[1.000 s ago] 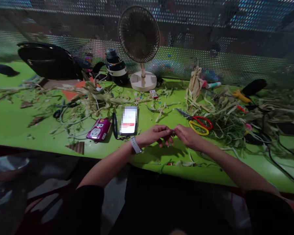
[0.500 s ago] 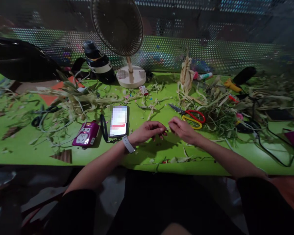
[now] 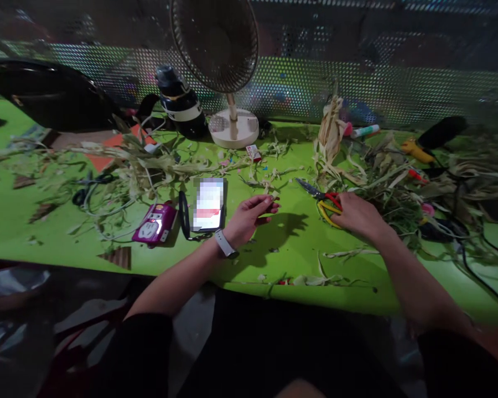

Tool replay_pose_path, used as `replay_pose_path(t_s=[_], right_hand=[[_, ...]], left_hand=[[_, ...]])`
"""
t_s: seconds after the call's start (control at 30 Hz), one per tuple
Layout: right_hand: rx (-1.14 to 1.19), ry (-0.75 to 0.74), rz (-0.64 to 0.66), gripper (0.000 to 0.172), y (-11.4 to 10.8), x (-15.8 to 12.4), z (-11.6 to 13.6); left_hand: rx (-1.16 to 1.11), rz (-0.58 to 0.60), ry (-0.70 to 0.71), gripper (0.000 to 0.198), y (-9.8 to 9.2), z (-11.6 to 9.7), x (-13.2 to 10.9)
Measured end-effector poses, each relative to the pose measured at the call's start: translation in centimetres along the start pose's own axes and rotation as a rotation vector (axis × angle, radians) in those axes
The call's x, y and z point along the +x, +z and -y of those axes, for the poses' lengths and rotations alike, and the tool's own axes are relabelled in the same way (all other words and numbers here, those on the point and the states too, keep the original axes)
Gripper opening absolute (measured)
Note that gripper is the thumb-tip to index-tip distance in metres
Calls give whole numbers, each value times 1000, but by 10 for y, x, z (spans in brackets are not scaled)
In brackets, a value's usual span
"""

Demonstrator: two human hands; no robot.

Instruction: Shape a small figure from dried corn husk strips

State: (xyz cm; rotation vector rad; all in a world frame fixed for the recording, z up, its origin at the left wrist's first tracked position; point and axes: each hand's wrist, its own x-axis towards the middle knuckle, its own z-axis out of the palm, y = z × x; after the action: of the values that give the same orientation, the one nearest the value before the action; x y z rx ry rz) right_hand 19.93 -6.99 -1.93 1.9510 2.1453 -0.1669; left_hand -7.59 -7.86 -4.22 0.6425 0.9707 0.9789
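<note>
My left hand, with a white watch on the wrist, hovers over the green table and pinches a small pale piece of corn husk between its fingertips. My right hand lies over the red and yellow handles of the scissors, fingers curled onto them; the blades point left and away. A phone with a lit screen lies just left of my left hand.
Corn husks and strips litter the table. A purple power strip, a fan, a dark bottle, a black bag, black scissors, a yellow tool and cables lie around. Perforated metal screen behind.
My hands were together at the table's centre. The right hand has moved right onto the scissors, while the left keeps the husk piece and has lifted slightly.
</note>
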Motion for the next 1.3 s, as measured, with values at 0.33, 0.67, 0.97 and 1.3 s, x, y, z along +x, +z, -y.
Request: replay_pose_path(t_s=[0.33, 0.67, 0.97, 1.3], right_hand=[[99, -55, -118, 33, 4, 3, -5], [1026, -518, 111, 35, 3, -34, 52], [1119, -626, 29, 33, 14, -38, 59], [769, -773, -355, 19, 20, -34, 59]], left_hand=[[-2, 28, 79, 33, -2, 4, -1], [542, 140, 597, 25, 14, 13, -30], [834, 251, 761, 17, 8, 19, -27], [839, 202, 706, 17, 11, 22, -31]])
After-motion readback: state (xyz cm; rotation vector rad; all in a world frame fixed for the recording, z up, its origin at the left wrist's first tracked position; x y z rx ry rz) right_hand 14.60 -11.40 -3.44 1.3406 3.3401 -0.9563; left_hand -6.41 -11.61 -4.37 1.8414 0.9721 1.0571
